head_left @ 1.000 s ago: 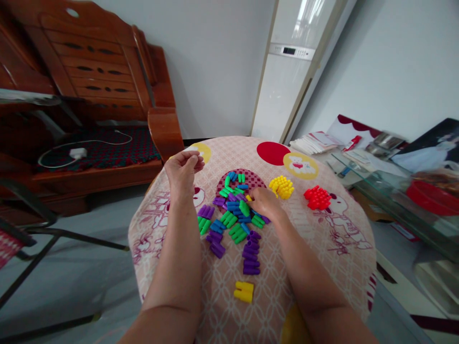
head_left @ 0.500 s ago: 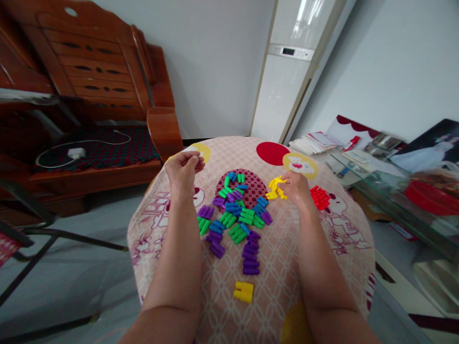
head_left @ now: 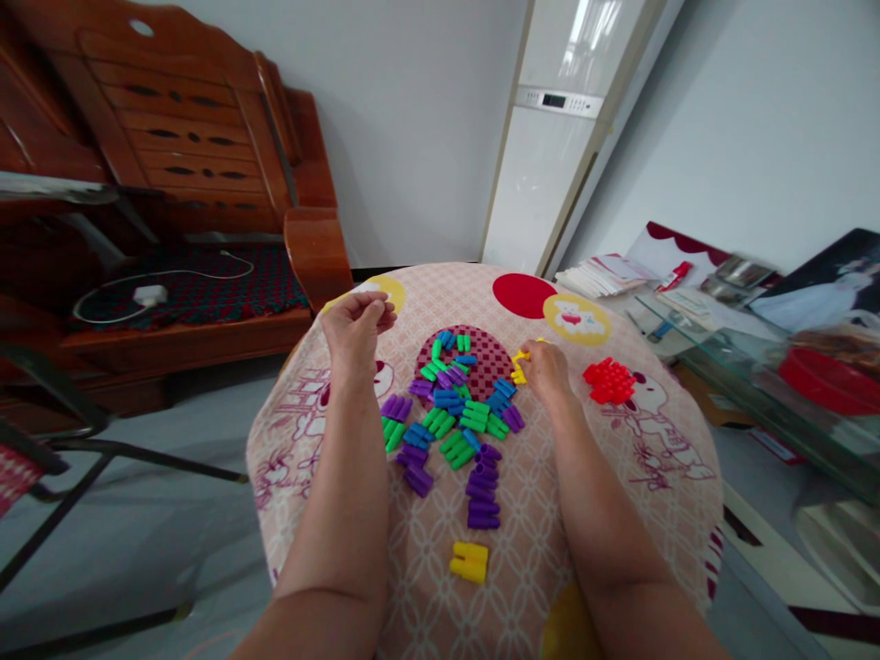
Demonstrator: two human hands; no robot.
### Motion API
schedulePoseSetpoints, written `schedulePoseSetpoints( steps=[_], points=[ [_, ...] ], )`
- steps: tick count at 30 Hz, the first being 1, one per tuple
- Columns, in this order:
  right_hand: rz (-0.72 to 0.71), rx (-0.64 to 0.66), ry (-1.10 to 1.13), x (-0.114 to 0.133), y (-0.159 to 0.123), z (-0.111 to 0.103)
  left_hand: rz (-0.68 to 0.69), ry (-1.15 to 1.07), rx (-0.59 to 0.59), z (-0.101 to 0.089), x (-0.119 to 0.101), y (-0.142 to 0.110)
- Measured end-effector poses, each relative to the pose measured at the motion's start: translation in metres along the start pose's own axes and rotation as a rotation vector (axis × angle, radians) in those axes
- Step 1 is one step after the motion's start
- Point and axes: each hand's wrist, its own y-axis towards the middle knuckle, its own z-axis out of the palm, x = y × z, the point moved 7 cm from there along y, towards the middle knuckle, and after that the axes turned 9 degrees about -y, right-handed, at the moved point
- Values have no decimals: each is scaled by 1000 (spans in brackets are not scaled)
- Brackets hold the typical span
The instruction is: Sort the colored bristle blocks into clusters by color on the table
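Note:
My left hand (head_left: 357,323) is held above the far left part of the table, its thumb drawn in against bent fingers, and nothing shows between them. My right hand (head_left: 545,368) is at the pile of yellow plastic building blocks (head_left: 518,368) and partly covers it; its fingers are closed on a yellow block, though the grip is partly hidden. To the left of that hand lies a spread of green blocks (head_left: 475,415), blue blocks (head_left: 448,401) and purple blocks (head_left: 414,480). Nearer to me sits a single yellow block (head_left: 470,562).
A pile of red blocks (head_left: 610,380) rests right of my right hand. The round table wears a patterned cloth (head_left: 529,495). A wooden bench (head_left: 199,137) stands at the left, and a glass shelf (head_left: 756,367) with papers and a red basin (head_left: 831,378) at the right.
My right hand moved from over the coloured blocks, with a bit of yellow at its fingers, to the yellow pile, then shifted slightly left there. The yellow pile got disturbed. My left hand stayed put.

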Motion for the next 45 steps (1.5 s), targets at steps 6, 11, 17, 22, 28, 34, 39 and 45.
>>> schedulePoseSetpoints(
  steps=[6,11,17,22,28,34,39,45],
  points=[
    [42,-16,-15,-8,-3,-17,16,-10,0,-1,0,1],
    [-11,123,-71,1,-11,-14,12,-5,-1,-1,0,2],
    [-52,203,-117,12,-17,-4,20,-23,7,-1,0,1],
    [-51,193,-121,12,-15,1,14,-40,20,1,0,1],
    [24,137,-73,2,-11,2,-10,-11,13,1,-3,-1],
    [111,129,-50,-24,-5,1,-20,6,2,1,-4,-2],
    [161,114,7,-26,-6,-3,-18,12,-2,1,-2,-1],
    [199,101,22,-28,-6,-8,-21,14,-17,0,-2,0]
  ],
)
